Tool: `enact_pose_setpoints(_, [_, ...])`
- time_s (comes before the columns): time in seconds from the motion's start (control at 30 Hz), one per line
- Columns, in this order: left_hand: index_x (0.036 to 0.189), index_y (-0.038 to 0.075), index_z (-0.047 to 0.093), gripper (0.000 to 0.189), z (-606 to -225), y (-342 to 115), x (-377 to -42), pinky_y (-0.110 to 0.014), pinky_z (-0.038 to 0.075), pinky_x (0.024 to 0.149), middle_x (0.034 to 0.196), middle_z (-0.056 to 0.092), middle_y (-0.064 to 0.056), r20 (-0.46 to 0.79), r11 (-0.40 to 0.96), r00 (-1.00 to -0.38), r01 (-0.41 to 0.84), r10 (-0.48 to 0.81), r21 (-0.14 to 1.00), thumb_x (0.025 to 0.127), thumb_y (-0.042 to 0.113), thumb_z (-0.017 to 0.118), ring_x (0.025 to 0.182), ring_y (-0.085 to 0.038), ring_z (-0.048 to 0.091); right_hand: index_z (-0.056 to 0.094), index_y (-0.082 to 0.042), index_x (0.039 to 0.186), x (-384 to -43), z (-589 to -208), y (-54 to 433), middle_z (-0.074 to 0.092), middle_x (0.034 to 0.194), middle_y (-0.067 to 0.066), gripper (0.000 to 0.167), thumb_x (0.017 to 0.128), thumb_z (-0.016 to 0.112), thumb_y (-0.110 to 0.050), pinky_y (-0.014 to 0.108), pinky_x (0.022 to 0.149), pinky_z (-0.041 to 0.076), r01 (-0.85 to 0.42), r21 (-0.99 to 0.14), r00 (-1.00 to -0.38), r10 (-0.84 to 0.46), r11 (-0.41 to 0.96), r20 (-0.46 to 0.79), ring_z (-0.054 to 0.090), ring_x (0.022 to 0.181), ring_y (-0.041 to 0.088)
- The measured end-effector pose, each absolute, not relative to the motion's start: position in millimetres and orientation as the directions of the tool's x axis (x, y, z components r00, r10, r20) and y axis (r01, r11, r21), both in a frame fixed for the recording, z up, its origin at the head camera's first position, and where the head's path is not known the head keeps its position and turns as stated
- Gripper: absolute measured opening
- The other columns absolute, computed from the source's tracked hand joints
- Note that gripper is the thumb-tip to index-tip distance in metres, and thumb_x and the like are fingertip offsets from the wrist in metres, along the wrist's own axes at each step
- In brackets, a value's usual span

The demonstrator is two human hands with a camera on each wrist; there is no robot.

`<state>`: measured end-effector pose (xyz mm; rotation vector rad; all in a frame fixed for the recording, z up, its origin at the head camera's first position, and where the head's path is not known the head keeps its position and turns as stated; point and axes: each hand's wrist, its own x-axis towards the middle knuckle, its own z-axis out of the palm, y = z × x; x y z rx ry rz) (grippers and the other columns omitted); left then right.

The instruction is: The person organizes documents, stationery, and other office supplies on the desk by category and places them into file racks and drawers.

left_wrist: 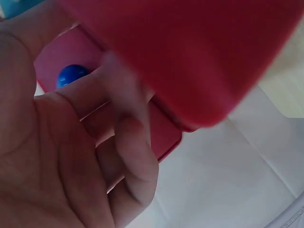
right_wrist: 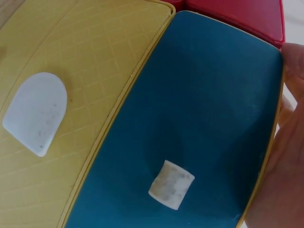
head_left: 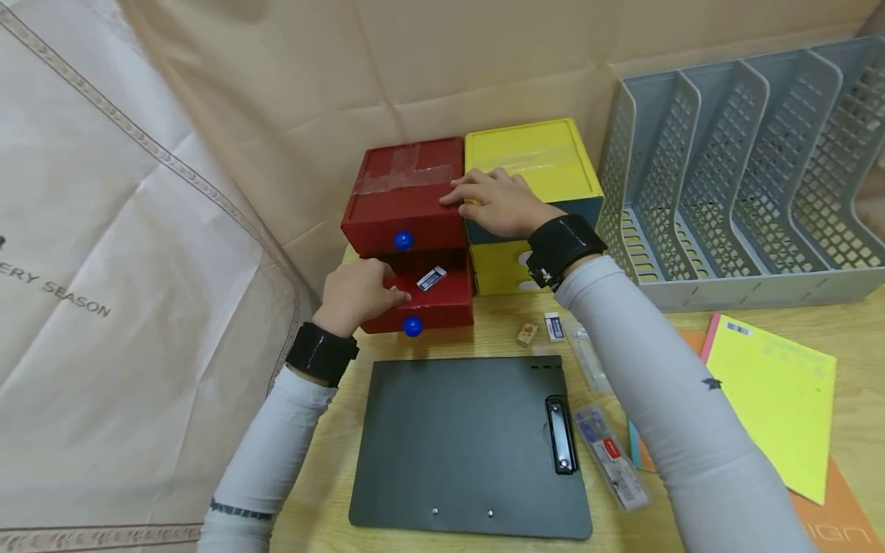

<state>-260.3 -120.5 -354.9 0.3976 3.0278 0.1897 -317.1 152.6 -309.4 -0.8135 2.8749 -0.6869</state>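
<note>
The lower drawer (head_left: 442,306) of the red box stands pulled out, a blue round knob on its front. A small eraser (head_left: 432,278) in a blue, white and black sleeve lies inside it. My left hand (head_left: 356,296) grips the drawer's left side wall, thumb over the edge; in the left wrist view its curled fingers (left_wrist: 133,147) lie against the red wall. My right hand (head_left: 499,203) rests on top of the boxes, fingers spread across the seam between the red box (head_left: 408,173) and the yellow box (head_left: 532,146). The right wrist view shows the yellow box's blue front (right_wrist: 204,95).
A dark clipboard (head_left: 470,445) lies before the drawers. Right of it are a clear plastic case (head_left: 611,457), another eraser (head_left: 555,326) and a small tan block (head_left: 527,333). A yellow notebook (head_left: 774,399) lies farther right, below a grey file rack (head_left: 747,288).
</note>
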Motion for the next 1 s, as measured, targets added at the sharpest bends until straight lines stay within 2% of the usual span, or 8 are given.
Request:
enact_pose_setpoints(0.07, [0.118, 0.012, 0.075, 0.049, -352, -118, -258, -0.038, 0.053, 0.060, 0.106, 0.075, -0.007, -0.054, 0.957, -0.962, 0.257, 0.266, 0.134, 0.086, 0.049, 0.076, 0.081, -0.027, 0.065, 0.054, -0.029, 0.148, -316, -310, 154, 0.035, 0.162, 0.003, 0.041, 0.108, 0.044, -0.030, 0.057, 0.114, 0.021, -0.476, -0.442, -0.858, -0.511, 0.760, 0.044, 0.031, 0.140, 0.036])
enact_pose_setpoints(0.2, [0.122, 0.014, 0.074, 0.050, -349, -116, -254, -0.040, 0.054, 0.062, 0.112, 0.075, -0.008, -0.049, 0.957, -0.965, 0.249, 0.258, 0.149, 0.087, 0.050, 0.075, 0.084, -0.029, 0.066, 0.054, -0.030, 0.147, -315, -311, 156, 0.035, 0.162, 0.002, 0.041, 0.108, 0.044, -0.030, 0.058, 0.115, 0.019, -0.470, -0.446, -0.861, -0.507, 0.762, 0.041, 0.030, 0.141, 0.036])
enact_pose_setpoints(0.43, [0.120, 0.015, 0.073, 0.048, -343, -120, -246, -0.041, 0.053, 0.063, 0.104, 0.076, -0.006, 0.006, 0.953, -0.973, 0.227, 0.231, 0.201, 0.087, 0.051, 0.074, 0.082, -0.029, 0.067, 0.053, -0.030, 0.148, -316, -310, 153, 0.034, 0.163, 0.002, 0.041, 0.109, 0.042, -0.030, 0.059, 0.115, 0.019, -0.480, -0.445, -0.854, -0.519, 0.756, 0.038, 0.029, 0.142, 0.036])
enact_pose_setpoints(0.67, [0.118, 0.016, 0.073, 0.044, -338, -108, -235, -0.038, 0.054, 0.062, 0.098, 0.075, -0.004, 0.083, 0.934, -0.958, 0.287, 0.276, 0.212, 0.089, 0.050, 0.073, 0.082, -0.023, 0.065, 0.053, -0.029, 0.148, -317, -310, 154, 0.034, 0.163, 0.002, 0.041, 0.109, 0.041, -0.029, 0.060, 0.115, 0.018, -0.476, -0.446, -0.856, -0.515, 0.758, 0.039, 0.029, 0.143, 0.037])
enact_pose_setpoints(0.87, [0.112, 0.014, 0.075, 0.037, -340, -94, -229, -0.036, 0.057, 0.069, 0.101, 0.075, -0.005, 0.174, 0.871, -0.898, 0.437, 0.405, 0.224, 0.091, 0.044, 0.072, 0.083, -0.021, 0.064, 0.055, -0.029, 0.147, -317, -310, 153, 0.035, 0.162, 0.002, 0.040, 0.109, 0.043, -0.029, 0.059, 0.115, 0.018, -0.475, -0.452, -0.858, -0.512, 0.755, 0.045, 0.029, 0.142, 0.037])
enact_pose_setpoints(1.0, [0.109, 0.016, 0.076, 0.034, -345, -88, -229, -0.036, 0.055, 0.071, 0.104, 0.074, -0.003, 0.254, 0.830, -0.835, 0.534, 0.488, 0.160, 0.091, 0.045, 0.073, 0.086, -0.021, 0.064, 0.055, -0.029, 0.147, -316, -309, 152, 0.035, 0.162, 0.002, 0.040, 0.108, 0.044, -0.029, 0.059, 0.115, 0.018, -0.480, -0.447, -0.856, -0.514, 0.755, 0.051, 0.029, 0.142, 0.037])
